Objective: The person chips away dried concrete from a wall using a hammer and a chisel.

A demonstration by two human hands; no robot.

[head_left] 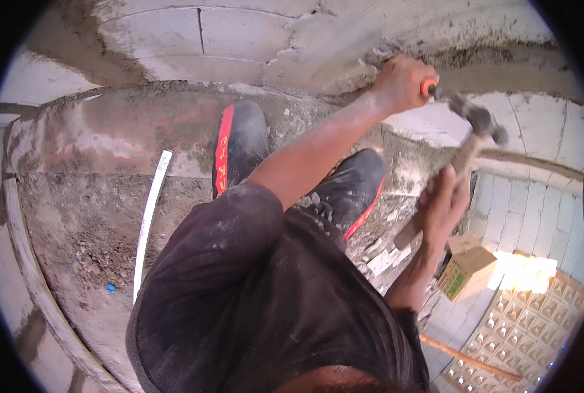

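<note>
My left hand (402,84) is closed around a chisel with an orange and black handle end (429,89). Its dark blade points left against the rough grey mortar on the block wall (325,49). My right hand (444,200) grips a hammer by its wooden handle (463,157), whose lower end sticks out below the palm. The metal hammer head (478,119) is just right of the chisel's butt; whether they touch I cannot tell.
A white strip (151,219) lies on the dirt floor left of my knees. Broken white pieces (383,261) lie under my right arm. At the right are a cardboard box (467,272), a patterned block screen (521,327) and a wooden stick (469,358).
</note>
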